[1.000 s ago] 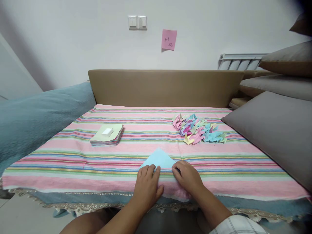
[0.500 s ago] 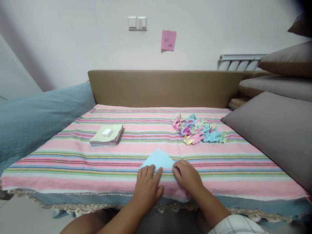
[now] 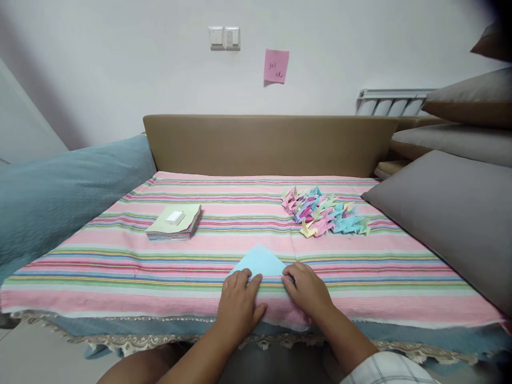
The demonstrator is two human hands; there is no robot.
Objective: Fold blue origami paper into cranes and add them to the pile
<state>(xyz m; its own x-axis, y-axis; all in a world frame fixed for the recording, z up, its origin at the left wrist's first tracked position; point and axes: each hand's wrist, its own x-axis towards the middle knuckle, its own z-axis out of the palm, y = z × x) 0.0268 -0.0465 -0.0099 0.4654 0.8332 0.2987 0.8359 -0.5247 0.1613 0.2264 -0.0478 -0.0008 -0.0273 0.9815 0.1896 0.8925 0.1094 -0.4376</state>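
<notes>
A light blue sheet of paper (image 3: 260, 261), folded into a triangle, lies on the striped cloth with its point away from me. My left hand (image 3: 239, 300) rests over its near left edge, fingers stretched out and slightly spread, pressing it down. At the right corner of the triangle, my right hand (image 3: 307, 288) has its thumb and forefinger closed on the paper. Beyond and to the right sits a cluster of folded paper cranes (image 3: 324, 213) in several colours. A stack of square coloured paper (image 3: 160, 226) lies to the left, with a small white box (image 3: 175, 217) on top.
The striped cloth (image 3: 100, 266) covers a seat with a brown backrest (image 3: 272, 146). Grey cushions (image 3: 460, 213) border the right side, and a blue padded armrest (image 3: 76, 186) the left. A pink note (image 3: 276, 66) and light switches (image 3: 224, 38) are on the wall.
My left hand has slid slightly left along the paper's near edge. The right hand stays at the right corner, and the paper keeps its triangle shape.
</notes>
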